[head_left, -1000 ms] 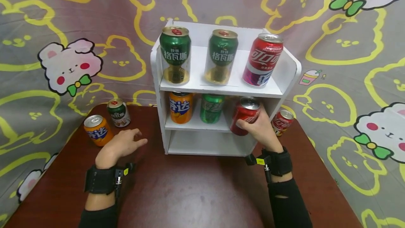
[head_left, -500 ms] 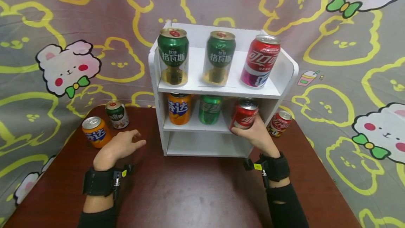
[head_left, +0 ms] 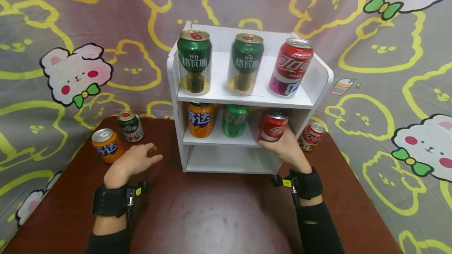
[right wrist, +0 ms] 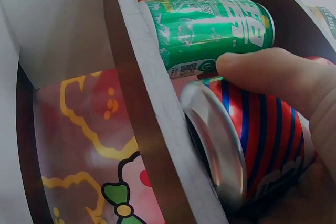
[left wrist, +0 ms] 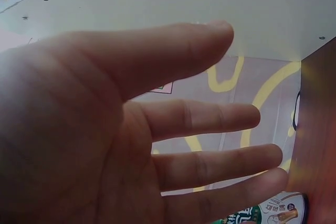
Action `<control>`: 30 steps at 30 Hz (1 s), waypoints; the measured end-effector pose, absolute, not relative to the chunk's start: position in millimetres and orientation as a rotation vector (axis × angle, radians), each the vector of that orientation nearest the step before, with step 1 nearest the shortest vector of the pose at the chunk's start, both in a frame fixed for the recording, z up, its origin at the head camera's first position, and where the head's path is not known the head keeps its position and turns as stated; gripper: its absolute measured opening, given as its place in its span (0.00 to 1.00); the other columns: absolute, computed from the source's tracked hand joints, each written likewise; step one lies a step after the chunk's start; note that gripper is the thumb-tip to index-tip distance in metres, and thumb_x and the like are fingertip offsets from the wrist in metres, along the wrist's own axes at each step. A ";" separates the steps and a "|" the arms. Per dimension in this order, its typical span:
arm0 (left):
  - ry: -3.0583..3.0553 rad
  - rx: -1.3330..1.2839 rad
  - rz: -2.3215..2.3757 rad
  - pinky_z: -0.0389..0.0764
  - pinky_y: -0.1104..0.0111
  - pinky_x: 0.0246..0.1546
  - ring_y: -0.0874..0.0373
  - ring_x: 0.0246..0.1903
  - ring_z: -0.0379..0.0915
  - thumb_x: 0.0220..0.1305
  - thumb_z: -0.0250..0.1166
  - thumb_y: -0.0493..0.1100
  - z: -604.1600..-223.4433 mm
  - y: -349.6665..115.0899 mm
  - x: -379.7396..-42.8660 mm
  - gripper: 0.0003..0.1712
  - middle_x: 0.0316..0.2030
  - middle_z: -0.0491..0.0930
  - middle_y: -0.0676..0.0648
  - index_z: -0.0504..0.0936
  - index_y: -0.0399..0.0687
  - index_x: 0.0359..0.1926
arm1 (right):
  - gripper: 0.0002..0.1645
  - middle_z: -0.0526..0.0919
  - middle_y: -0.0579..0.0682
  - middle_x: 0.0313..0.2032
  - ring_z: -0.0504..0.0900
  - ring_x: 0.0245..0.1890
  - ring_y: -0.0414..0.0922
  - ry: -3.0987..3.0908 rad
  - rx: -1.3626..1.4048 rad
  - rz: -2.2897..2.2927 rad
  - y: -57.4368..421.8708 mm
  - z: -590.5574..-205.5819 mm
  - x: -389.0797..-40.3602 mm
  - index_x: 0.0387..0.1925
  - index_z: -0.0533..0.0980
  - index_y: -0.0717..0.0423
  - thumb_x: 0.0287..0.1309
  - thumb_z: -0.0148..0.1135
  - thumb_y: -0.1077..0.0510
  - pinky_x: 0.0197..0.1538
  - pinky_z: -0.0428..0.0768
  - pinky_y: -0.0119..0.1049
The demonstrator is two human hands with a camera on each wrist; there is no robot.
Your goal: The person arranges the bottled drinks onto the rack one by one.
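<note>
Red can [head_left: 273, 125] was right of centre in the head view, at the front of the middle shelf [head_left: 237, 141], beside the green can [head_left: 234, 121]; full contact with the shelf uncertain. Right hand [head_left: 288, 150]: grip curled round the can's side. Left hand [head_left: 135, 162], lower left: fingers spread, holding nothing. Judged: smooth, slippery, thin-walled metal, dentable; weight undetermined; best held round mid-body, without squeezing hard.
</note>
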State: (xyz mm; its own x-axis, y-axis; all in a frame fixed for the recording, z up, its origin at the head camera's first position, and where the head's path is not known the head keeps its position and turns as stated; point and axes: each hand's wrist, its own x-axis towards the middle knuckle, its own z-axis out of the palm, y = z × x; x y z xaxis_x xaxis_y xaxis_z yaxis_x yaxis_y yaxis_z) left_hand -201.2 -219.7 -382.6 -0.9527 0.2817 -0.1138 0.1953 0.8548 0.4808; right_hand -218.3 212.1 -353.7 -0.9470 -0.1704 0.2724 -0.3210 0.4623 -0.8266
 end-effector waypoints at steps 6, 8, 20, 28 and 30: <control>2.850 0.383 0.699 0.75 0.47 0.42 0.37 0.45 0.74 0.65 0.58 0.55 -385.3 -220.5 -201.8 0.31 0.48 0.76 0.30 0.73 0.30 0.53 | 0.49 0.70 0.53 0.57 0.71 0.54 0.49 -2.523 0.388 1.432 208.9 -359.6 -220.1 0.64 0.56 0.54 0.45 0.75 0.53 0.57 0.68 0.50; 2.853 0.382 0.699 0.75 0.47 0.43 0.37 0.45 0.74 0.65 0.58 0.56 -385.8 -220.6 -202.1 0.31 0.48 0.76 0.30 0.73 0.31 0.53 | 0.49 0.70 0.53 0.57 0.72 0.53 0.49 -2.507 0.373 1.430 207.0 -360.2 -220.0 0.64 0.56 0.54 0.45 0.75 0.53 0.56 0.68 0.50; 2.849 0.372 0.685 0.75 0.47 0.43 0.37 0.45 0.74 0.66 0.58 0.55 -384.4 -219.1 -202.1 0.31 0.48 0.76 0.30 0.73 0.30 0.53 | 0.53 0.70 0.54 0.55 0.73 0.52 0.50 -2.488 0.201 1.289 197.0 -360.6 -217.3 0.65 0.55 0.54 0.42 0.76 0.52 0.54 0.71 0.49; 2.842 0.363 0.678 0.75 0.47 0.43 0.38 0.44 0.74 0.65 0.58 0.55 -384.6 -218.1 -203.5 0.30 0.48 0.76 0.30 0.73 0.31 0.52 | 0.53 0.71 0.55 0.55 0.74 0.52 0.50 -2.451 0.162 1.268 191.9 -362.8 -220.0 0.65 0.54 0.53 0.43 0.75 0.48 0.51 0.72 0.49; 2.841 0.362 0.676 0.75 0.47 0.43 0.38 0.44 0.74 0.65 0.58 0.55 -384.9 -218.0 -203.6 0.31 0.48 0.76 0.30 0.73 0.30 0.53 | 0.54 0.71 0.55 0.55 0.74 0.52 0.50 -2.434 0.143 1.260 190.6 -364.0 -220.5 0.65 0.54 0.54 0.43 0.75 0.48 0.51 0.73 0.49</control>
